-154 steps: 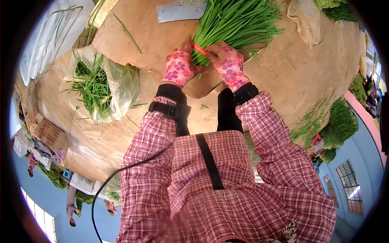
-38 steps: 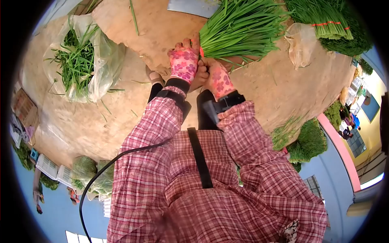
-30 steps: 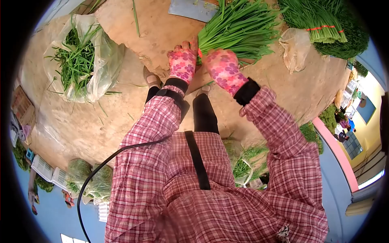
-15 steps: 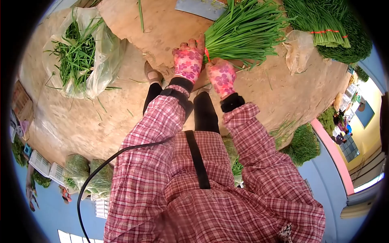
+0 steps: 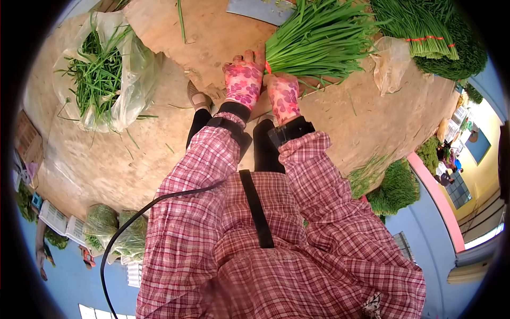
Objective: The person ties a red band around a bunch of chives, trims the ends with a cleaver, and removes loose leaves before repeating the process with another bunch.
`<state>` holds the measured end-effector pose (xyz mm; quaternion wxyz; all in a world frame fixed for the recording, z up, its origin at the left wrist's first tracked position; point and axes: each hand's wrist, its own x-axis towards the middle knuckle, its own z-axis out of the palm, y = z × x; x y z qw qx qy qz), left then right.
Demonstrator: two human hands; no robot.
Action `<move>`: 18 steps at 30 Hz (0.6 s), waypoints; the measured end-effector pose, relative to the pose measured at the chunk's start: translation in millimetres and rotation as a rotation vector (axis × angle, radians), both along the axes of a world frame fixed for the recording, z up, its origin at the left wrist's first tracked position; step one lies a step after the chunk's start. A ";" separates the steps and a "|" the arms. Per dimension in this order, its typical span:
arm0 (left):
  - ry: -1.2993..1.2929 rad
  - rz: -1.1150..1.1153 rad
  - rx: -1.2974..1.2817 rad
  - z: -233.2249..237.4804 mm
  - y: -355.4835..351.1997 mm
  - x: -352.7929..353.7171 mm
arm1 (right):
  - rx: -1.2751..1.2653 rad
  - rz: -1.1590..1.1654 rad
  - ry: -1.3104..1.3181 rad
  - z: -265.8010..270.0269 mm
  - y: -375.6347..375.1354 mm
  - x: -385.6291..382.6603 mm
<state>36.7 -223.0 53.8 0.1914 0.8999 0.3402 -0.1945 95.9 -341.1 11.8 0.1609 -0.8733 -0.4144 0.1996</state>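
A bunch of long green chives [image 5: 324,45] lies on the brown work surface, its leaves fanned out to the right. A red band [image 5: 268,67] goes round its stem end. My left hand [image 5: 244,80], in a pink flowered glove with bare fingertips, is closed about the stem end and hides the cut ends. Right beside it, my right hand [image 5: 283,94], in a matching glove, is closed at the red band on the near side of the bunch. Its fingertips are mostly hidden.
A clear plastic bag [image 5: 133,80] of loose green leaves lies at left. A metal sheet [image 5: 260,10] lies at the top. Banded chive bundles [image 5: 433,45] are stacked at upper right, by a crumpled plastic bag [image 5: 390,66]. A black cable [image 5: 127,220] runs along my left sleeve.
My right hand has moved slightly left, closer to my left hand, and its wrist has turned. My left hand stays at the stem end. The view has shifted slightly.
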 end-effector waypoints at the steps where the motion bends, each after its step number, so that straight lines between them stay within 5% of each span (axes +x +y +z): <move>1: -0.004 -0.003 0.019 -2.4 -1.3 -0.7 | -0.007 -0.237 0.174 21.4 9.5 -2.4; 4: -0.030 0.021 0.007 1.1 1.4 1.6 | 0.031 -0.766 0.606 49.9 20.8 -5.9; 7: 0.063 -0.055 -0.173 37.8 18.8 3.7 | 0.147 -0.797 0.740 45.8 13.3 -7.7; 8: -0.085 -0.055 -0.320 28.3 26.5 -5.7 | 0.033 -0.901 0.980 57.7 11.2 -1.8; 10: -0.388 -0.055 -0.612 -1.4 54.7 -31.6 | 0.171 -1.027 0.994 62.1 1.5 -3.7; 13: -0.396 0.403 -1.101 6.6 74.9 -35.3 | 0.316 -1.155 1.171 44.9 -16.5 -4.8; 16: -0.299 0.513 -1.161 3.6 73.4 -35.6 | 0.547 -1.209 1.449 35.2 -5.9 -19.1; 18: -0.277 0.520 -1.251 15.5 63.8 -37.4 | 0.591 -1.230 1.390 35.6 -7.6 -24.4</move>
